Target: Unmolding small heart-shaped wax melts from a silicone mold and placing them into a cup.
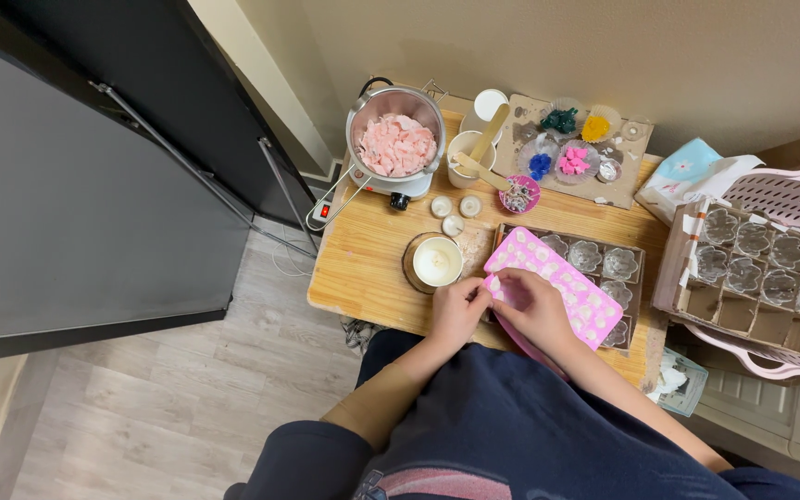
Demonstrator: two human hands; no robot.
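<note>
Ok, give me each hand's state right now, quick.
Left hand: fingers curled at the near edge of the pink mould, pinching it.
Right hand: closed on the same mould's edge.

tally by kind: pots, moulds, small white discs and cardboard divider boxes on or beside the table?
Metal pot of pink chunks: 1
Pink silicone mould, under left hand and right hand: 1
Small white discs: 3
Cardboard divider boxes of clear cups: 2
Total: 7

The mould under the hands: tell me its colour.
Pink, with pale whitish filled cavities; the mould shows best in the head view, both hands on its near end.
</note>
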